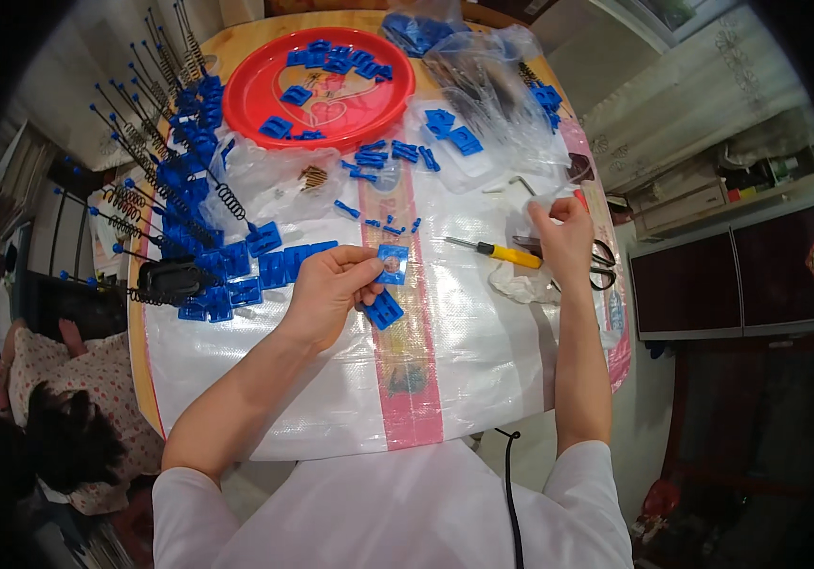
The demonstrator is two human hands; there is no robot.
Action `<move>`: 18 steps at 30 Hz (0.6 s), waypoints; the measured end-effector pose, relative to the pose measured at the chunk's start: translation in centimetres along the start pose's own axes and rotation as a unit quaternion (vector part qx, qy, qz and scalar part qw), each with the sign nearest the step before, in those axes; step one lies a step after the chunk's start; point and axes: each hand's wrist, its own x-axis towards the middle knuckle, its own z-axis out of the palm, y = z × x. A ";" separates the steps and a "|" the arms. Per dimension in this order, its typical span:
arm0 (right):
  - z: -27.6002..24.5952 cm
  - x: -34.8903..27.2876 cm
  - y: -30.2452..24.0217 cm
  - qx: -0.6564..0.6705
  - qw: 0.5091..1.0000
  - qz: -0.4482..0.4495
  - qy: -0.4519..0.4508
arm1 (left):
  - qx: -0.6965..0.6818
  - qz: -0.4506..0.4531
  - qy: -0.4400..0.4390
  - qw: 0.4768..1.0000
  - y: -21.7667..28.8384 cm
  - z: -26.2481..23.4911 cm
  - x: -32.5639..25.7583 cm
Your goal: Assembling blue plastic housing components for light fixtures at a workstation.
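Observation:
My left hand (326,292) pinches a small square blue plastic piece (392,251) between thumb and fingers, above the middle of the table. Just below those fingers is another blue plastic plate (383,310); whether the hand touches it I cannot tell. Farther right, my right hand (563,235) has its thumb and fingers pressed together; anything between them is too small to make out. Under and beside it lie a yellow-handled screwdriver (511,254) and black-handled scissors (602,266), partly hidden by the hand. An L-shaped hex key (523,184) rests just beyond it.
A red round tray (238,106) holds several blue pieces. Blue bases with upright black springs and blue-tipped rods crowd the left edge (189,199). Small blue parts (388,152) and brown screws (313,177) lie mid-table. Plastic bags (487,71) stand behind. A person (75,417) is at lower left.

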 end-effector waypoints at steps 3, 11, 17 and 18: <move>-0.7 -1.7 -1.5 0.042 0.999 -0.005 -0.020 | 0.019 -0.012 0.023 0.999 0.2 -0.2 0.1; -1.8 -9.1 -5.8 0.293 0.945 0.017 -0.141 | -0.015 0.013 0.030 0.999 -0.5 -0.1 0.0; -1.7 -11.1 -2.9 0.226 0.965 -0.079 -0.105 | 0.016 0.014 -0.003 1.000 -1.1 -1.0 0.5; -1.8 -11.4 -2.8 0.219 0.966 -0.089 -0.103 | 0.011 0.008 -0.007 1.000 -1.0 -1.0 0.5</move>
